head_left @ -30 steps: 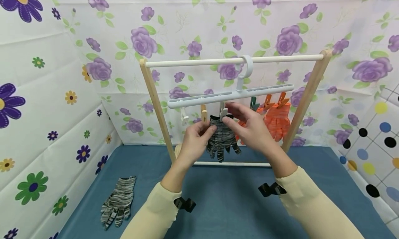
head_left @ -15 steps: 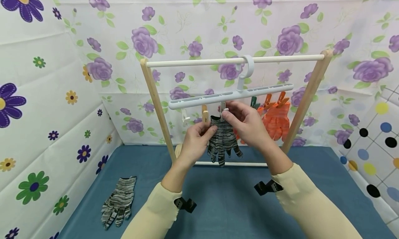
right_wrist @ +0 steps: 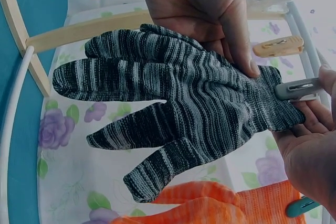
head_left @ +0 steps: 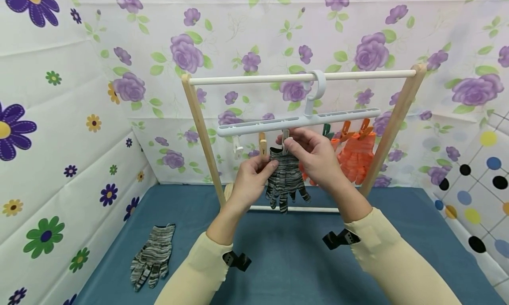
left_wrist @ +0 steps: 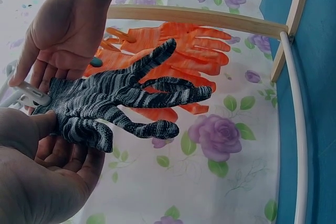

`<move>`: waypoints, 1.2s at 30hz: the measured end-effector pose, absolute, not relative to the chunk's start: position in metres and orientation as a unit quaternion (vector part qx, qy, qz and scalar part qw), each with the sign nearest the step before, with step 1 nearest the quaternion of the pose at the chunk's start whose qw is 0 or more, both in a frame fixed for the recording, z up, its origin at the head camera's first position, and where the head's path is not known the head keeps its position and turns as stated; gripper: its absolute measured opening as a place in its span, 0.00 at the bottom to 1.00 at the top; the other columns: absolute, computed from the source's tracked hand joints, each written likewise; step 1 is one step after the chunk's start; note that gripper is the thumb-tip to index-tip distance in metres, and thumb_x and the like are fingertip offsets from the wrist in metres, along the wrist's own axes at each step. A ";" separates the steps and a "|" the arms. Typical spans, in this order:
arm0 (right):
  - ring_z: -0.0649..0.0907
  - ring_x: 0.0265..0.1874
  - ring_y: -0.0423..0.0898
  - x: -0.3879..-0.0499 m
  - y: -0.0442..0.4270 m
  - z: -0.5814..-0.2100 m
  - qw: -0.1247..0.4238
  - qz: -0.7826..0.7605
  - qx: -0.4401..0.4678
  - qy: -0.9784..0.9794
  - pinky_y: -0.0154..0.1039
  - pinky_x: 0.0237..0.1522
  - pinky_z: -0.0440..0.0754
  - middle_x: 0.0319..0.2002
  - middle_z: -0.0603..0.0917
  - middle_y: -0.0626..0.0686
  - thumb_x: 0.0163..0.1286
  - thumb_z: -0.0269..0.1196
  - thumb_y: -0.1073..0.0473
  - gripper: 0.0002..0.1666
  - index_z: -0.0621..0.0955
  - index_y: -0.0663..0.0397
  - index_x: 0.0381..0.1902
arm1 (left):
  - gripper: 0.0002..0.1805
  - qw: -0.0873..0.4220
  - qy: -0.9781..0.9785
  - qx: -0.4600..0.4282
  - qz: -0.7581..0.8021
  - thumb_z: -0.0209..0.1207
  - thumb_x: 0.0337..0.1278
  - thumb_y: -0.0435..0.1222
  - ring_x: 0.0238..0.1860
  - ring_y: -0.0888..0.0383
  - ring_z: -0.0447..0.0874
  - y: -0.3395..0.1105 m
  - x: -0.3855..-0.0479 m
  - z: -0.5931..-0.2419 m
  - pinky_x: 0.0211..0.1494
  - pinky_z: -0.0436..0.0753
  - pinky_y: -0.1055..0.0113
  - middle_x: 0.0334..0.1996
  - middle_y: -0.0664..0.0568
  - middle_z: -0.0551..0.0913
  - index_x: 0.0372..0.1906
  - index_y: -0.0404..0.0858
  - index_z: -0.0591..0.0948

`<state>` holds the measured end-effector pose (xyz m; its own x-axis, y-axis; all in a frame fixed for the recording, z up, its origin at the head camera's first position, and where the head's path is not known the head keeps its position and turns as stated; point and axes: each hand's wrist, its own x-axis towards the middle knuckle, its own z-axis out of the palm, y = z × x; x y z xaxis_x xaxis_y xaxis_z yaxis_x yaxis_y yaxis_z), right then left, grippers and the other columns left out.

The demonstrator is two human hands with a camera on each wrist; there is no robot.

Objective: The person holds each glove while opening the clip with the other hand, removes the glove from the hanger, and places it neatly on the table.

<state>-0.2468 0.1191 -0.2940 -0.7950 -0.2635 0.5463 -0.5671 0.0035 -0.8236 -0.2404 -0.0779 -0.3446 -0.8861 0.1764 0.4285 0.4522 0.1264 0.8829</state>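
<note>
A black-and-grey striped knit glove (head_left: 286, 177) hangs fingers-down below the light grey hanger (head_left: 262, 126). My left hand (head_left: 250, 181) pinches the glove near its cuff, thumb on the near side, as the left wrist view also shows. At the cuff, my right hand (head_left: 318, 154) pinches a grey clothespin (right_wrist: 298, 88) whose tip lies over the knit edge. A second striped glove (head_left: 153, 256) lies flat on the blue table at the left. Orange gloves (head_left: 358, 157) hang behind my right hand, partly hidden by it.
A wooden rack (head_left: 202, 139) with a white top rod (head_left: 246, 79) carries the hanger. Left of the glove hang a wooden clothespin (head_left: 263, 144) and a white clothespin (head_left: 237, 146). Orange clothespins (head_left: 363, 128) and a green one (right_wrist: 302, 206) grip the orange gloves.
Both hands stay almost in place at the cuff. The right hand has shifted slightly, with its fingers still at the grey clothespin; the hanger sways a little.
</note>
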 end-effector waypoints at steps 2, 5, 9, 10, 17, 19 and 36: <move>0.84 0.62 0.50 -0.247 0.119 -0.294 0.120 0.644 0.296 -0.695 0.40 0.65 0.79 0.57 0.88 0.61 0.82 0.63 0.59 0.21 0.81 0.61 0.67 | 0.11 0.109 -0.742 -0.210 -0.627 0.62 0.79 0.39 0.29 0.57 0.70 -0.078 -0.240 -0.344 0.32 0.69 0.67 0.27 0.51 0.77 0.42 0.33 0.85; 0.85 0.61 0.51 -0.248 0.118 -0.294 0.125 0.650 0.296 -0.689 0.41 0.64 0.80 0.56 0.88 0.61 0.82 0.64 0.59 0.19 0.82 0.62 0.65 | 0.11 0.107 -0.742 -0.209 -0.628 0.62 0.79 0.39 0.29 0.57 0.71 -0.078 -0.241 -0.344 0.32 0.69 0.67 0.28 0.51 0.77 0.42 0.34 0.86; 0.86 0.59 0.51 -0.249 0.117 -0.296 0.134 0.653 0.293 -0.685 0.40 0.64 0.80 0.54 0.89 0.60 0.81 0.65 0.58 0.19 0.83 0.61 0.63 | 0.11 0.105 -0.744 -0.206 -0.626 0.62 0.79 0.39 0.29 0.58 0.71 -0.078 -0.241 -0.344 0.32 0.69 0.67 0.27 0.52 0.77 0.42 0.34 0.86; 0.86 0.59 0.50 -0.250 0.117 -0.296 0.137 0.652 0.292 -0.686 0.40 0.63 0.81 0.54 0.89 0.59 0.80 0.65 0.58 0.19 0.83 0.61 0.63 | 0.11 0.105 -0.745 -0.204 -0.626 0.62 0.79 0.39 0.29 0.58 0.71 -0.077 -0.241 -0.343 0.32 0.69 0.67 0.27 0.52 0.78 0.42 0.34 0.86; 0.87 0.52 0.48 -0.250 0.117 -0.296 0.155 0.649 0.282 -0.689 0.35 0.51 0.82 0.51 0.90 0.57 0.79 0.67 0.56 0.18 0.85 0.59 0.61 | 0.11 0.103 -0.749 -0.200 -0.623 0.62 0.79 0.39 0.29 0.58 0.72 -0.077 -0.241 -0.342 0.32 0.70 0.67 0.29 0.51 0.79 0.45 0.34 0.87; 0.87 0.52 0.48 -0.250 0.116 -0.296 0.156 0.652 0.281 -0.686 0.35 0.52 0.82 0.51 0.90 0.57 0.79 0.67 0.56 0.18 0.85 0.59 0.60 | 0.11 0.103 -0.749 -0.200 -0.623 0.62 0.79 0.39 0.29 0.57 0.72 -0.077 -0.241 -0.342 0.32 0.70 0.67 0.28 0.51 0.79 0.45 0.34 0.87; 0.87 0.57 0.51 -0.250 0.113 -0.299 0.159 0.664 0.285 -0.673 0.42 0.65 0.80 0.50 0.90 0.59 0.79 0.67 0.56 0.17 0.85 0.61 0.59 | 0.11 0.102 -0.753 -0.201 -0.618 0.61 0.79 0.38 0.27 0.57 0.70 -0.078 -0.241 -0.347 0.31 0.69 0.67 0.26 0.51 0.78 0.43 0.34 0.87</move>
